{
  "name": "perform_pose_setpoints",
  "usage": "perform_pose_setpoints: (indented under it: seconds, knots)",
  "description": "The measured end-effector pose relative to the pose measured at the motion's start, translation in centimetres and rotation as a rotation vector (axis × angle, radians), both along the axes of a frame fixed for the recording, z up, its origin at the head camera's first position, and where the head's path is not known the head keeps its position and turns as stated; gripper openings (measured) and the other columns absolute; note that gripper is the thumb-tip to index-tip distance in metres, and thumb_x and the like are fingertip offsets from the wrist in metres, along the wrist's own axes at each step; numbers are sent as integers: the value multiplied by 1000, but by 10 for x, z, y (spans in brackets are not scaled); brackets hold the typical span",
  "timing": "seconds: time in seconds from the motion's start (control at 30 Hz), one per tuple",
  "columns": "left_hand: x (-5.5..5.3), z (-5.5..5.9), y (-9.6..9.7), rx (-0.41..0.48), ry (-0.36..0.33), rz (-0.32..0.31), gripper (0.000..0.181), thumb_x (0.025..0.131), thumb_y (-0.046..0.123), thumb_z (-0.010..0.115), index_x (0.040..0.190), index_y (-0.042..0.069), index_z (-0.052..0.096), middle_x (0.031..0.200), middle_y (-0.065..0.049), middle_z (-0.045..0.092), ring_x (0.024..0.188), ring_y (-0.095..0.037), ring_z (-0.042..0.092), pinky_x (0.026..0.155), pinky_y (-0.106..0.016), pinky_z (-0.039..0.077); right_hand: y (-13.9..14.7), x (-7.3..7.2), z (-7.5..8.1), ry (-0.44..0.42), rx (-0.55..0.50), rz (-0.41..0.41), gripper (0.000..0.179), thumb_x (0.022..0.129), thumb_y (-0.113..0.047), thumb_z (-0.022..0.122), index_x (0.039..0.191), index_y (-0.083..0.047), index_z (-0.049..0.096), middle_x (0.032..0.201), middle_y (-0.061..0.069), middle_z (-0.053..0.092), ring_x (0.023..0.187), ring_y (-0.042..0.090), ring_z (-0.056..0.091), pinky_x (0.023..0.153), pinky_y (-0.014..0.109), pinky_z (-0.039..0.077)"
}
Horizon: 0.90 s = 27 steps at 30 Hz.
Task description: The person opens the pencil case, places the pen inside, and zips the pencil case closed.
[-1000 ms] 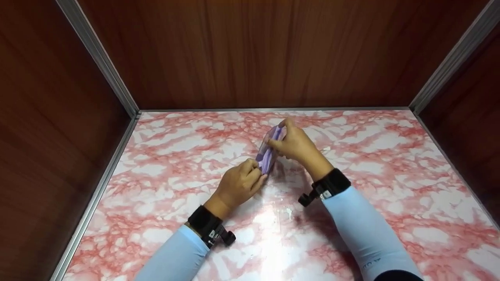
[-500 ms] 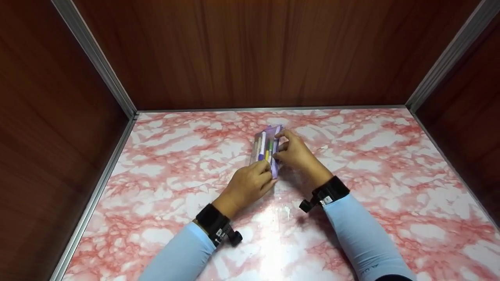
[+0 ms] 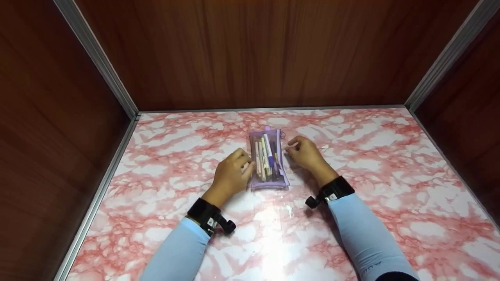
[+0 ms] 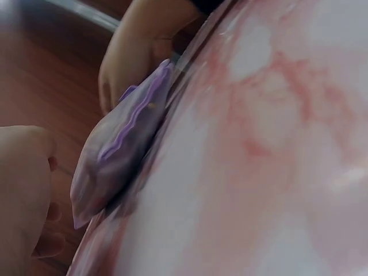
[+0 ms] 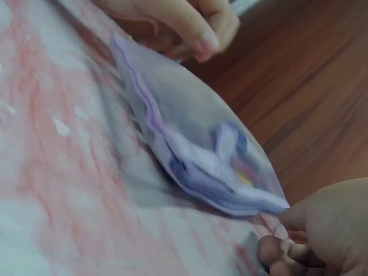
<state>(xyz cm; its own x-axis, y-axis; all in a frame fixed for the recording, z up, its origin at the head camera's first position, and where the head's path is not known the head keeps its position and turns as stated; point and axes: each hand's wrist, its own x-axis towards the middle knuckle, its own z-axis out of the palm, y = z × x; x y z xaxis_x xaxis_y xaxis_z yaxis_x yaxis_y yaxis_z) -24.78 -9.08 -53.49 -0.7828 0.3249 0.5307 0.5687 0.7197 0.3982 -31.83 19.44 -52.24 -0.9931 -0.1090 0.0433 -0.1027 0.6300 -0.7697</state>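
Note:
A see-through mesh pencil case (image 3: 256,136) with purple zipper trim lies flat on the table, several pens and markers (image 3: 266,156) showing inside. Beside its left edge is my left hand (image 3: 233,171), fingers loosely bent, fingertips right at the side of the case. My right hand (image 3: 306,154) hovers just off the zipper side, thumb and forefinger bent and slightly parted, near the small purple ring (image 3: 283,134). In the right wrist view the mesh bulges over the markers, with my right hand (image 5: 328,230) close at its lower end. The left wrist view shows the case (image 4: 121,149) between both hands.
The table (image 3: 175,218) has a red and white marbled top. Dark wood-look panels (image 3: 250,54) rise at the back and both sides, with grey metal strips (image 3: 97,58) along the corners. Each wrist wears a black camera strap (image 3: 205,214).
The case went from tilted on edge between both hands to lying flat, its pens now facing up. Both hands have let go: the left drew back leftward, the right shifted rightward.

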Motion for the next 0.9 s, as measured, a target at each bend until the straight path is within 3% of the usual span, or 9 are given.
perform_pose_setpoints:
  seconds: [0.17, 0.37, 0.7, 0.9]
  knots:
    - [-8, 2, 0, 52, -81, 26, 22, 112, 29, 67, 106, 13, 81, 107, -3, 67, 87, -17, 69, 70, -34, 59, 12, -7, -5, 17, 27, -11, 18, 107, -18, 75, 112, -1, 76, 85, 0, 69, 74, 12, 62, 68, 25, 52]
    - [-12, 9, 0, 83, -130, 29, 21, 113, 30, 67, 113, 15, 81, 111, -4, 67, 92, -18, 69, 74, -37, 60, 19, -12, -7, 27, 16, -25, 14, 105, -16, 76, 109, -3, 77, 83, -2, 65, 75, 14, 60, 68, 25, 51]
    - [-16, 9, -3, 66, -36, 40, 16, 107, 23, 72, 108, 13, 83, 107, -5, 72, 95, -24, 74, 73, -41, 64, 19, -12, -9, 21, -2, -11, 20, 104, -17, 76, 114, 1, 74, 77, -4, 65, 65, 9, 60, 60, 23, 49]
    - [-16, 7, -4, 53, -16, 59, 15, 106, 25, 74, 109, 14, 83, 107, -3, 72, 103, -25, 72, 74, -44, 64, 18, -10, -9, 18, -9, -18, 19, 104, -15, 76, 113, 1, 75, 76, -4, 66, 63, 8, 60, 57, 21, 49]
